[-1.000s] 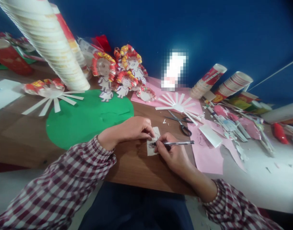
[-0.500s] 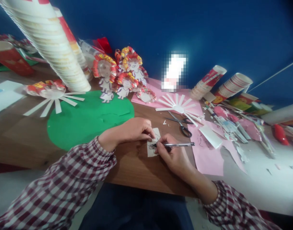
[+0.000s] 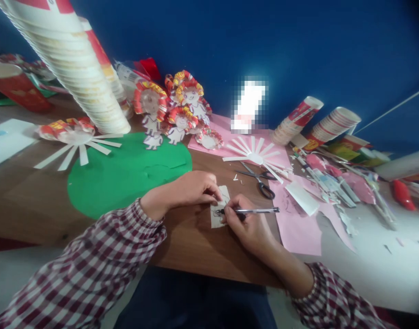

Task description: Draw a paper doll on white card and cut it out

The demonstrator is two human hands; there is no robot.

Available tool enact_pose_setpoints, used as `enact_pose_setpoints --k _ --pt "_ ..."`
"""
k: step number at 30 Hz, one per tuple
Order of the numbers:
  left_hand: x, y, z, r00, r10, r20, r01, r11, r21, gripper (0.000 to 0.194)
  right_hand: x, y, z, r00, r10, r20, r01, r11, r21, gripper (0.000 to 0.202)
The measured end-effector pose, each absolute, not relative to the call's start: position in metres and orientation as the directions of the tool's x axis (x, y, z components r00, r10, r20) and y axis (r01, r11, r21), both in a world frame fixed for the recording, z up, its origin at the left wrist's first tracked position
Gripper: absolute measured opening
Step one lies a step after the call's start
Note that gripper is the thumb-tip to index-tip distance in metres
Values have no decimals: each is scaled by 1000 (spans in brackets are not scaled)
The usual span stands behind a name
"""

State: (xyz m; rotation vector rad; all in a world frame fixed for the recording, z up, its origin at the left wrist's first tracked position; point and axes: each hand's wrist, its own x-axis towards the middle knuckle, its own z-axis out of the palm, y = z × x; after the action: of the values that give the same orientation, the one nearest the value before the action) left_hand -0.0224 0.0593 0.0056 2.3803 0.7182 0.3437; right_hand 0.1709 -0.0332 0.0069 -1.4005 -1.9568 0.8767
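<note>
A small off-white piece of paper (image 3: 216,221) with dark drawn lines lies on the brown table (image 3: 192,246) before me. My left hand (image 3: 190,188) is closed, its curled fingertips pinching or pressing the paper's upper left edge. In my right hand (image 3: 248,226) is a clear-barrelled pen (image 3: 260,210), gripped near its tip and slanting out to the right. The pen's point touches the paper or hovers just over it. My right fingers cover part of the paper's right side. Black-handled scissors (image 3: 265,189) lie partly open beyond my right hand.
A green paper round (image 3: 127,173) lies to the left, by tall stacked paper cups (image 3: 72,59). Decorated paper figures (image 3: 177,130) stand at the back. A cut white paper cup (image 3: 255,158) fans out behind the scissors. Pink paper (image 3: 298,233) lies on the right.
The view has tilted slightly, so everything sits a little lower. Both hands hold nearly the same pose, and the pen has shifted only a little over the paper.
</note>
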Motion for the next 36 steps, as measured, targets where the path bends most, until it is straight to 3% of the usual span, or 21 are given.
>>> enact_pose_setpoints --k 36 --pt "-22 59 7 811 582 55 423 -649 632 15 171 -32 7 -270 960 79 565 224 -794 16"
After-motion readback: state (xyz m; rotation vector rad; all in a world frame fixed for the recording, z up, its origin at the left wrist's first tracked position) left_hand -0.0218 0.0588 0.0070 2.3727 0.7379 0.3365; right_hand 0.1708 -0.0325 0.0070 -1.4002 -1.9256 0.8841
